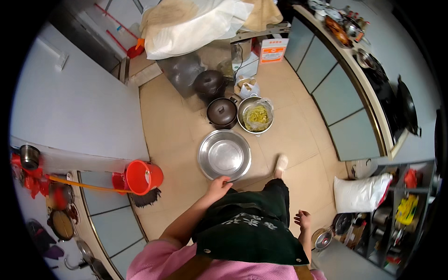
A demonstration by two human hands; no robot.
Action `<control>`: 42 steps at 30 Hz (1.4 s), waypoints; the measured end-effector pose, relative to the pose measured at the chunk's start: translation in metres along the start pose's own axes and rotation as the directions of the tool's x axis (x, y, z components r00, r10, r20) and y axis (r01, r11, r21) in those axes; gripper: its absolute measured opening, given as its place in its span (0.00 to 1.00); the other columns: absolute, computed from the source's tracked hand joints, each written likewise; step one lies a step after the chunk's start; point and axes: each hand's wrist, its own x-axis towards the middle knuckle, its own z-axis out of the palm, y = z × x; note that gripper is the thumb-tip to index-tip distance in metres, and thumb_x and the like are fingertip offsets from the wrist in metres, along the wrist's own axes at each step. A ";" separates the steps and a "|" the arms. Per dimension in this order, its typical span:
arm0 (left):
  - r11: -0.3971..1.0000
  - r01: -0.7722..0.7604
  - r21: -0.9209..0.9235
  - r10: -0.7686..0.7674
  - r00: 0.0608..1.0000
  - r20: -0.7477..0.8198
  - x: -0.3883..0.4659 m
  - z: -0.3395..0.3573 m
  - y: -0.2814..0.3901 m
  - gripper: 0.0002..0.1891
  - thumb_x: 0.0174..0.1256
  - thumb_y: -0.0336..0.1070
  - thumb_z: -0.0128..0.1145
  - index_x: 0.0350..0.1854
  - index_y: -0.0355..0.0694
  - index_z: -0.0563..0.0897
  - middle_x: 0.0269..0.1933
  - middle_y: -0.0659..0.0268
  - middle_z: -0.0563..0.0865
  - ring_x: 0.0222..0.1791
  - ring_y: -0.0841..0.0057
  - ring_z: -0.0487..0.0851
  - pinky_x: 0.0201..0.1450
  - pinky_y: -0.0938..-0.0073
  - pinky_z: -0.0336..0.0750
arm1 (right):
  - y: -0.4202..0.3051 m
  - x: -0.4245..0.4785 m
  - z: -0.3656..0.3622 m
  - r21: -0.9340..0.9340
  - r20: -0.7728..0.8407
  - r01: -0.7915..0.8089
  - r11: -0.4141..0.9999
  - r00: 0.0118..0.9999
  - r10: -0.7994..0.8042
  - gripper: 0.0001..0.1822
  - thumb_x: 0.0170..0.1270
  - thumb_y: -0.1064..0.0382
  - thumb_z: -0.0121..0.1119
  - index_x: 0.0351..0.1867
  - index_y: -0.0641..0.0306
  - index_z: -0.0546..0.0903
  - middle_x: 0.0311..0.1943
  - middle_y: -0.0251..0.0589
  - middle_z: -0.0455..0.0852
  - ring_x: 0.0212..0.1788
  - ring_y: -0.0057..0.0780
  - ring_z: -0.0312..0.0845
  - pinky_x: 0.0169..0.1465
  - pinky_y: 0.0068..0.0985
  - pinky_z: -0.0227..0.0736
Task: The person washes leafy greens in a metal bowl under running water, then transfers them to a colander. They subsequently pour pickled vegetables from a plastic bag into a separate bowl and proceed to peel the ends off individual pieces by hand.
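Note:
My left hand (pixel 218 186) is at the near rim of a wide stainless steel basin (pixel 225 159), seen from above. Its fingers are curled on a thin dark object (pixel 229 182), mostly covered and too small to identify; whether the hand also touches the rim I cannot tell. Nothing lies inside the basin. My right hand (pixel 303 219) hangs beside my dark green apron (pixel 241 227), fingers apart and holding nothing. Beyond the basin stand a lidded dark pot (pixel 222 112) and a metal pot (pixel 241 117) with a clear bag of yellow-green food (pixel 258 117) in it.
A red bucket (pixel 143 177) and a mop head (pixel 147 198) stand at left. Ahead are another dark pot (pixel 210 84), a white plastic bag (pixel 246 87) and a cloth-covered table (pixel 196 24). Cabinets (pixel 339 91) line the right, with a white sack (pixel 360 192) by the shelves (pixel 388 224).

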 end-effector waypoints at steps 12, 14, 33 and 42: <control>0.651 0.556 -0.518 -0.740 0.617 -0.268 0.071 0.104 -0.028 0.15 0.55 0.35 0.57 0.40 0.29 0.77 0.33 0.58 0.82 0.33 0.76 0.80 0.39 0.76 0.74 | -0.305 0.369 0.051 -0.755 0.335 0.349 0.555 0.933 -0.131 0.12 0.55 0.61 0.59 0.35 0.67 0.74 0.19 0.40 0.77 0.17 0.25 0.74 0.16 0.23 0.70; 0.642 0.567 -0.517 -0.750 0.602 -0.272 0.104 0.122 0.002 0.15 0.53 0.37 0.59 0.40 0.33 0.78 0.33 0.59 0.83 0.32 0.73 0.81 0.38 0.75 0.75 | -0.360 0.397 0.109 -0.693 0.338 0.487 0.531 0.871 -0.357 0.13 0.53 0.64 0.57 0.38 0.68 0.74 0.22 0.40 0.78 0.18 0.24 0.75 0.17 0.21 0.69; 0.748 0.504 -0.432 -0.664 0.568 -0.486 0.526 0.218 -0.344 0.19 0.52 0.30 0.55 0.47 0.33 0.69 0.40 0.52 0.80 0.41 0.61 0.79 0.42 0.68 0.72 | -0.290 0.631 0.403 -0.718 0.430 0.475 0.508 0.877 -0.213 0.09 0.56 0.67 0.53 0.36 0.71 0.71 0.30 0.44 0.78 0.29 0.30 0.78 0.25 0.24 0.74; 0.765 0.537 -0.356 -0.633 0.522 -0.573 0.520 0.200 -0.296 0.09 0.47 0.25 0.52 0.33 0.34 0.70 0.25 0.47 0.79 0.30 0.49 0.78 0.32 0.56 0.71 | -0.316 0.597 0.393 -0.584 0.467 0.433 0.686 0.871 -0.152 0.10 0.57 0.68 0.53 0.39 0.71 0.72 0.28 0.42 0.79 0.25 0.27 0.77 0.25 0.22 0.78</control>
